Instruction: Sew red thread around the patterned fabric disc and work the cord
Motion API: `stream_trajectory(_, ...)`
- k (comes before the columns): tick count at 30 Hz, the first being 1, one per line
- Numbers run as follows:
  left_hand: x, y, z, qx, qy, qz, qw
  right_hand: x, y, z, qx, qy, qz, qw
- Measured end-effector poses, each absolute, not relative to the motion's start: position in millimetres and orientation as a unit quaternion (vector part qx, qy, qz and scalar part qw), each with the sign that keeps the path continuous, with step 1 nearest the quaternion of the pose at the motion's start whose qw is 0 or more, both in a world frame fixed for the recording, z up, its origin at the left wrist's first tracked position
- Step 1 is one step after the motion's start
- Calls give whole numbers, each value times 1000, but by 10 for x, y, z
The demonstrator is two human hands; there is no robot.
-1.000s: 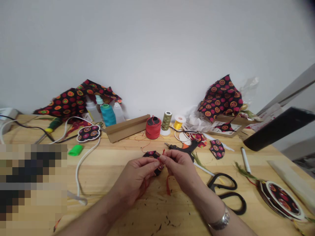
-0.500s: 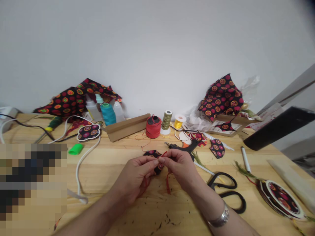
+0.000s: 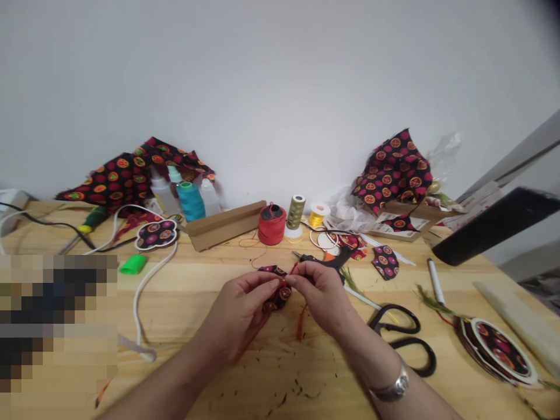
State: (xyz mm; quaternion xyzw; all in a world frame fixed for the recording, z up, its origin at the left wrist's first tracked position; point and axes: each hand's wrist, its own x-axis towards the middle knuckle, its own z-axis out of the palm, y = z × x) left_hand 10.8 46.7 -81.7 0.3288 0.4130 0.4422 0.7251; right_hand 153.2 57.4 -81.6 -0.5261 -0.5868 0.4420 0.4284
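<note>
Bright, soft light; edges seem slightly warped.

The small black fabric piece with pink and gold circles point(image 3: 275, 287) sits between the left hand point(image 3: 240, 312) and the right hand point(image 3: 324, 297), much of it covered by their fingers, so its full shape can't be seen. Where the thin red thread point(image 3: 301, 321) runs among those fingers is hidden too. Just past the right hand, the black and orange hot glue gun point(image 3: 336, 261) is partly hidden behind the knuckles. Well beyond the left hand, a pixelated blur point(image 3: 56, 315) hides part of the pale wooden table point(image 3: 184, 326) — whatever lies there can't be told. The dark specks point(image 3: 297, 388) below the hands are too small to identify — and the left forearm point(image 3: 161, 391) and right forearm point(image 3: 415, 396) run off the bottom edge.
</note>
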Motion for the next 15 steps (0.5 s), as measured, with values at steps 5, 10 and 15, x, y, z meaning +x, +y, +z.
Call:
stream_trajectory(5,78,479,-838,391,451,446,667,1552,579,-819,-549,-626,366,416)
stream_trajectory(10,70,459,-872,428,435,441,658,1537,548,-797,-564,-643,319,409)
stream_trajectory(15,96,430,-864,489,498,354,623,1535,556,-808,-560,-619,355,421)
